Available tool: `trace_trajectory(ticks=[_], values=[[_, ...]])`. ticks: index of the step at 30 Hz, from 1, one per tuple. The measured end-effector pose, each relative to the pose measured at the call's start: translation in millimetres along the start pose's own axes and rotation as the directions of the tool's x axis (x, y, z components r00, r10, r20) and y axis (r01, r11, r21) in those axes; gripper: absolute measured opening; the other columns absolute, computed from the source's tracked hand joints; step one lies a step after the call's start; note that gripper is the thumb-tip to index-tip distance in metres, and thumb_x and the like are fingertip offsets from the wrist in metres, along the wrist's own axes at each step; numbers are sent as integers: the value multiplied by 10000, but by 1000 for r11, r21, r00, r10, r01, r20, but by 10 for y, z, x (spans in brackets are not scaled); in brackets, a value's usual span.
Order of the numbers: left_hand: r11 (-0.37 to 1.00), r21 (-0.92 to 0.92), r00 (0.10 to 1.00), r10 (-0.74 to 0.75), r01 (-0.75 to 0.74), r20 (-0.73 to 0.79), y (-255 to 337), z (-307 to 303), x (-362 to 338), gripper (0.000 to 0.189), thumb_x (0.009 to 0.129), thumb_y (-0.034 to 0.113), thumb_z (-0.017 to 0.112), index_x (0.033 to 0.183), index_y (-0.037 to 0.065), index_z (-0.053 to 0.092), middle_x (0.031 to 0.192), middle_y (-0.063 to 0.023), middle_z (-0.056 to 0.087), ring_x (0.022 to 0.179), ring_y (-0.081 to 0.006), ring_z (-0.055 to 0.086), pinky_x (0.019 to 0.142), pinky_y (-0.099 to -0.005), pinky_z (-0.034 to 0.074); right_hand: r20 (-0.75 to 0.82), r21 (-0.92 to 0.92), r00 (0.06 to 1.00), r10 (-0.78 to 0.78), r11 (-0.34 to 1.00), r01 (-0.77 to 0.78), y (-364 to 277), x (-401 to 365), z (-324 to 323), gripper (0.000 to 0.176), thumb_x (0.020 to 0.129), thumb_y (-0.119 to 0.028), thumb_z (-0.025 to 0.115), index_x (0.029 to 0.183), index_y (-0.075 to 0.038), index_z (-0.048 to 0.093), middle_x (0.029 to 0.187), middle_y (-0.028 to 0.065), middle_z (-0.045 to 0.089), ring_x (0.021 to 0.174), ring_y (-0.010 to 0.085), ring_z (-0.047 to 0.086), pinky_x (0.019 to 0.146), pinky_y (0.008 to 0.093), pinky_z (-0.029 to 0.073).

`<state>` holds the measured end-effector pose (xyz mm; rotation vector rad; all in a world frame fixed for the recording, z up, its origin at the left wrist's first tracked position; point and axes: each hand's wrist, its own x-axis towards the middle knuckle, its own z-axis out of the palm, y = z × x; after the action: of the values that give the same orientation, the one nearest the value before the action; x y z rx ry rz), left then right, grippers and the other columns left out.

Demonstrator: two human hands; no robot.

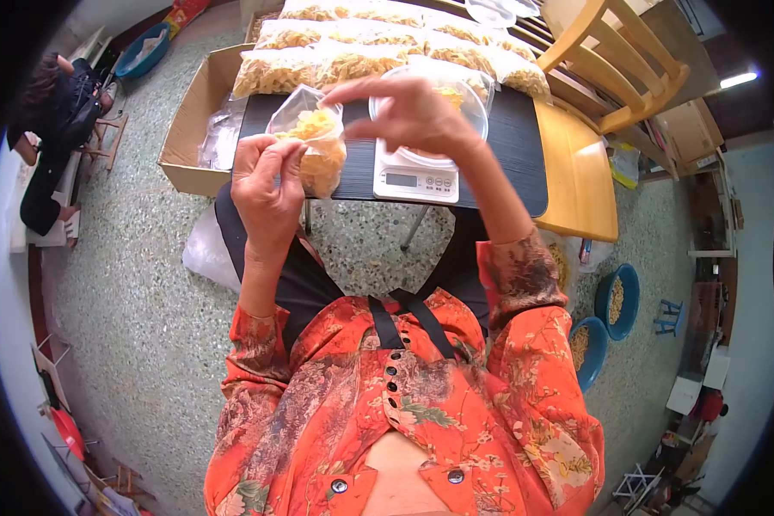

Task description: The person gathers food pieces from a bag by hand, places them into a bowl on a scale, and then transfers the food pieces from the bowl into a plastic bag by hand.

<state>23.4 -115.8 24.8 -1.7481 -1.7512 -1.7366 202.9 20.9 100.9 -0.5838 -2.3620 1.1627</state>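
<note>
Plastic bag (322,168) of yellow pieces is at the near edge of the dark table (520,163), its long axis roughly upright. The left hand (267,189), the nearer one, pinches its rim. To the bag's right, the right hand (426,112) spreads thumb and fingers wide toward the mouth; whether they touch, I cannot tell. Rightward sits a white scale (417,193); farther back, filled bags (361,62) lie in rows.

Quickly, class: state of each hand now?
Left hand: closed, pinching the clear bag.
Right hand: open, blurred; whether it touches the bag is unclear.
</note>
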Motion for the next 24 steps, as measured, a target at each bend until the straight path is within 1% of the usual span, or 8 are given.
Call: trace_trajectory(ticks=[1, 3, 4, 6, 9, 11, 18, 24], values=[[999, -27, 999, -48, 48, 0, -10, 2, -6, 130, 825, -30, 765, 945, -7, 723, 908, -95, 620, 814, -232, 632, 752, -341, 524, -53, 90, 990, 129, 988, -124, 9, -95, -148, 360, 817, -140, 819, 1168, -125, 742, 1094, 29, 753, 696, 73, 660, 635, 272, 551], [998, -25, 999, -54, 54, 10, -12, 19, -15, 114, 839, -22, 765, 946, -3, 731, 911, -86, 621, 807, -201, 632, 721, -315, 530, -199, -398, 977, 76, 905, -151, 550, -313, -528, 312, 818, -146, 808, 1124, -128, 754, 1084, 38, 747, 677, 98, 654, 633, 283, 544], [990, -87, 994, -107, 106, 0, -14, 40, -4, 105, 848, -15, 764, 948, 1, 737, 915, -81, 622, 800, -183, 629, 700, -296, 530, -201, -399, 976, 81, 903, -157, 465, -402, -598, 312, 818, -146, 808, 1124, -128, 754, 1084, 38, 747, 677, 98, 654, 633, 283, 544], [982, -131, 990, -139, 135, -21, -30, 80, 5, 90, 866, 1, 765, 954, 8, 748, 924, -69, 622, 783, -137, 620, 650, -253, 530, -85, -618, 948, 307, 730, -291, 293, -545, -692, 242, 786, -225, 795, 1020, -165, 773, 1004, 71, 758, 951, 212, 704, 870, 358, 542], [990, -96, 995, -104, 104, 4, -9, 105, 20, 89, 904, -3, 733, 991, -20, 738, 1007, -50, 601, 867, -98, 616, 704, -234, 550, -16, -772, 980, 200, 621, -139, 363, -651, -639, 294, 766, -192, 789, 1054, -159, 744, 1086, 54, 723, 981, 240, 684, 881, 366, 535], [990, -110, 996, -91, 89, -13, -11, 144, 33, 92, 901, 0, 738, 991, -17, 740, 1005, -49, 602, 866, -99, 617, 704, -231, 545, -25, -786, 963, 267, 591, -184, 396, -629, -585, 300, 755, -206, 785, 1049, -174, 732, 1080, 34, 719, 1080, 263, 656, 943, 392, 508], [1000, -24, 995, -2, -1, -98, 33, 249, 107, 117, 837, -21, 775, 946, 10, 748, 929, -78, 641, 827, -184, 642, 747, -296, 532, -28, -809, 971, 236, 566, -161, 616, -595, -437, 223, 768, -191, 754, 984, -154, 713, 1050, 43, 715, 996, 285, 680, 877, 405, 529], [997, -69, 998, -44, 40, -50, 68, 324, -6, 127, 836, -24, 768, 954, 14, 742, 920, -85, 644, 851, -207, 645, 772, -320, 526, -29, -786, 977, 213, 599, -154, 631, -625, -418, 167, 783, -161, 725, 948, -143, 706, 989, 72, 712, 964, 296, 684, 849, 420, 532]])
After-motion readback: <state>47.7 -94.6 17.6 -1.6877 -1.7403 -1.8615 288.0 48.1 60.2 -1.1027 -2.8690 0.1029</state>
